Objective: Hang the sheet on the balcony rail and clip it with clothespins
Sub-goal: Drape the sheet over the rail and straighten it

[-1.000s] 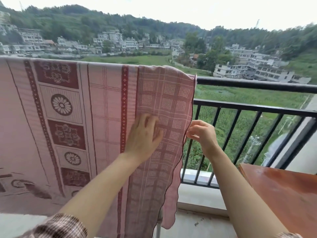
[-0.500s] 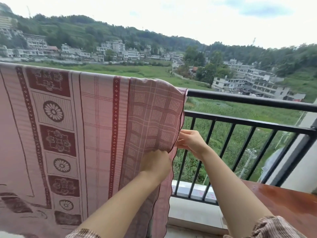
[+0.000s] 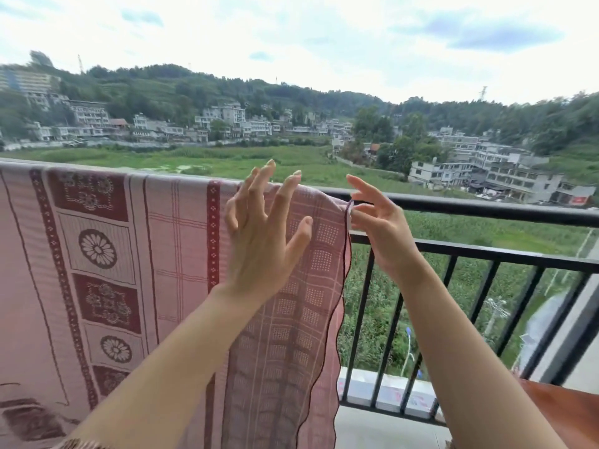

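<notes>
Sheet [image 3: 129, 254] is already over the rail [image 3: 486, 209], no clothespins on yet; right hand [image 3: 379, 231] pinches its edge, left hand [image 3: 259, 241] spread open.

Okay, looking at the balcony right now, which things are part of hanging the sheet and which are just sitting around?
Part of the job:
sheet, draped over the balcony rail
left hand, fingers spread in front of the sheet
right hand, pinching the sheet's right edge by the rail
No clothespins show.

Just sitting around:
reddish-brown table, lower right
</notes>
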{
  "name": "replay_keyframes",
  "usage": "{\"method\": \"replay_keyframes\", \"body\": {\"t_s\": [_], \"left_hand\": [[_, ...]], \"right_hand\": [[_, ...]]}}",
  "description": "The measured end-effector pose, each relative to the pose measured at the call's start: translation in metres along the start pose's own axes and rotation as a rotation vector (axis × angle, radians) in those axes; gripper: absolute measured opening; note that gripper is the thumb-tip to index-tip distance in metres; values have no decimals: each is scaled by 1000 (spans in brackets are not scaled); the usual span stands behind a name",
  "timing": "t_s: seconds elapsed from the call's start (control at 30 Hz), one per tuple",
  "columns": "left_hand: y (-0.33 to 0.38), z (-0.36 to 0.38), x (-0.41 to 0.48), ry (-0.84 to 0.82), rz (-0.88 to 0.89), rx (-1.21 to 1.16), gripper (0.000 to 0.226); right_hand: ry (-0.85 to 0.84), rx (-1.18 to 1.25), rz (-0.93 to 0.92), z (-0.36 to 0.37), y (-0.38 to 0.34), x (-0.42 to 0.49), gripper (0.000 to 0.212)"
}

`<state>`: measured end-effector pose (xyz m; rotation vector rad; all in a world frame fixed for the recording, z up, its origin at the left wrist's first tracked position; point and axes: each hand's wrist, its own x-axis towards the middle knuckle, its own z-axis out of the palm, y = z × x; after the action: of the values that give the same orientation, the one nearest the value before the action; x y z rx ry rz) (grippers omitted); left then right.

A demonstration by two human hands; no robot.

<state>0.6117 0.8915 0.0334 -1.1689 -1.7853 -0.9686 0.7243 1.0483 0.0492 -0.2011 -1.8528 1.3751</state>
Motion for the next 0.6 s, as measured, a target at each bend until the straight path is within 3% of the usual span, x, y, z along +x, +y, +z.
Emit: {"method": "replay_keyframes", "body": {"t_s": [0.13,0.2,0.3,0.4,0.5,0.6], "left_hand": [[-21,-8,32,-194,3,125,52],[-28,-11,36,-219,15,118,45],[-36,-14,36,-217,58,31,41],[-50,-19,34,-194,50,-58,34],[-74,-28,35,-168,-12,-46,36],[-115,-45,31,-145,-71,9,37]], "right_hand": [[75,55,16,5,-16,21,14],[149,101,96,1,-11,30,13],[129,150,189,-3,-4,27,17],[234,222,136,-3,-14,23,32],[301,-122,-45,25,-46,25,29],[204,-514,-288,82,-77,31,22]]}}
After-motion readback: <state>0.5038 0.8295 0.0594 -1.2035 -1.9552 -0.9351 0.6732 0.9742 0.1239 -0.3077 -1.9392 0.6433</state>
